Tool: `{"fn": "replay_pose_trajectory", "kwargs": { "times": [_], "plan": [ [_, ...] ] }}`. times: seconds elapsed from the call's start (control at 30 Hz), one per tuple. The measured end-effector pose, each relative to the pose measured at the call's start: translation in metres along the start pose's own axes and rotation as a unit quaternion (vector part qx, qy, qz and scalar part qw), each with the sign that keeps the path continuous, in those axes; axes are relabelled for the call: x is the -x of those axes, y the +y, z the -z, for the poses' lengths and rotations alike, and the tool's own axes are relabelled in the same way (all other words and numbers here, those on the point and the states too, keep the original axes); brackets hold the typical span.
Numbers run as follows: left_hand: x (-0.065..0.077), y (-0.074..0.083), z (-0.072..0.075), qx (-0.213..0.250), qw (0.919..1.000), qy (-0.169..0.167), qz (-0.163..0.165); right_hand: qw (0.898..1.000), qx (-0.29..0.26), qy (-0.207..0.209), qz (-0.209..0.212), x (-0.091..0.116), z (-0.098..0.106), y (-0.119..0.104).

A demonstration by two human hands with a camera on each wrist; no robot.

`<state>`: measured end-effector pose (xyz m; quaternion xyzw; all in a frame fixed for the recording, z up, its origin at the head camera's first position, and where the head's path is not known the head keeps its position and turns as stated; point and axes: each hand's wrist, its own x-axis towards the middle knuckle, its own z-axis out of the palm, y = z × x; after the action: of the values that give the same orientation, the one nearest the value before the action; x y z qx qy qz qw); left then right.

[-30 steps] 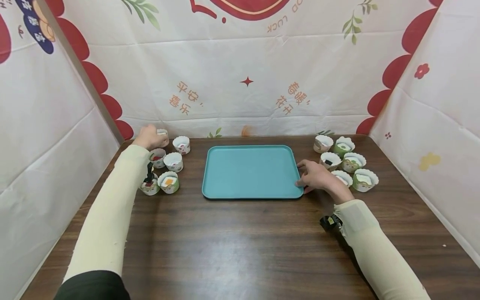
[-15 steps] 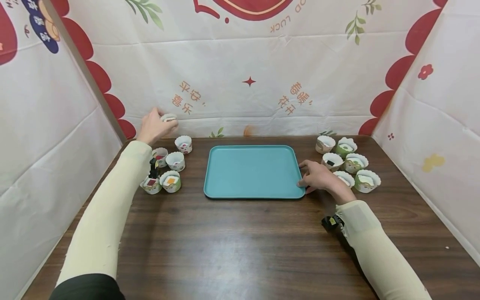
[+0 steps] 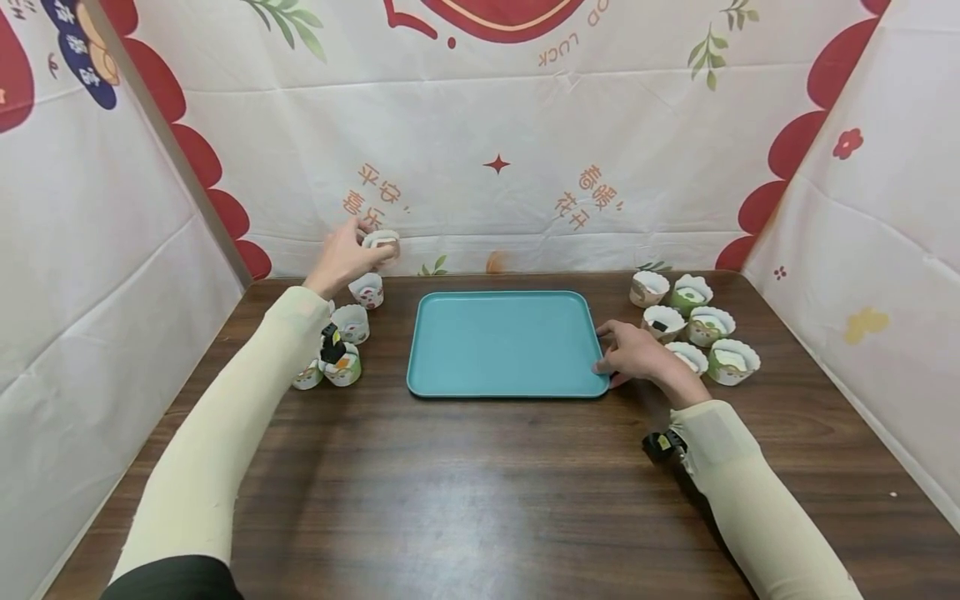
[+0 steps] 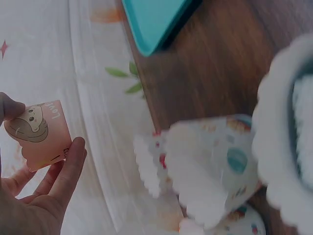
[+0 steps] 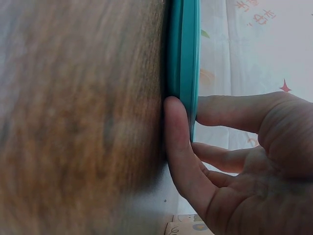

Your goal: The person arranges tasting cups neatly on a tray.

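Observation:
My left hand [image 3: 347, 258] pinches a paper cupcake cup [image 3: 382, 240] between thumb and fingers, raised above the table's far left. In the left wrist view this cup [image 4: 41, 134] is pink, with a printed cartoon face and lettering. A teal rectangular tray [image 3: 508, 343] lies flat at the table's middle, nothing on it. At its near right corner my right hand [image 3: 637, 354] grips the rim; in the right wrist view, fingers [image 5: 177, 127] lie on both sides of the tray edge [image 5: 188, 58].
Below my left hand stand several cupcake cups [image 3: 350, 323], partly hidden by the forearm and wrist camera. Several more cupcake cups [image 3: 733, 361] stand in two columns right of the tray. A white printed cloth [image 3: 487, 117] hangs behind the brown table [image 3: 465, 483].
My left hand has lifted the cup from the back of the left group, then carried it rightward. My right hand has stayed at the tray's corner.

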<state>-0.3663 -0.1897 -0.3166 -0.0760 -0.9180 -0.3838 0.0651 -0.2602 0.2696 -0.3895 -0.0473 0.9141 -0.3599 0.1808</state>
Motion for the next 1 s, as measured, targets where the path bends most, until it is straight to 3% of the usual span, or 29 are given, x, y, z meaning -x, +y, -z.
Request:
{"fn": "replay_pose_trajectory", "kwargs": {
  "times": [0.37,0.5,0.73,1.0],
  "plan": [
    [0.003,0.015,-0.031,-0.020,0.9977,-0.064,-0.013,1.000,0.001,0.000,0.007,0.000,0.000,0.000],
    [0.003,0.017,-0.042,-0.031,0.9948,-0.095,-0.019,1.000,-0.002,0.001,0.007,0.000,-0.001,0.001],
    [0.002,0.017,-0.056,-0.080,0.9888,-0.121,-0.035,1.000,0.000,0.002,0.008,0.001,0.000,-0.001],
    [0.002,0.017,-0.068,-0.100,0.9821,-0.152,-0.047,1.000,0.006,0.004,0.007,0.002,-0.001,-0.001]
  ]
}}
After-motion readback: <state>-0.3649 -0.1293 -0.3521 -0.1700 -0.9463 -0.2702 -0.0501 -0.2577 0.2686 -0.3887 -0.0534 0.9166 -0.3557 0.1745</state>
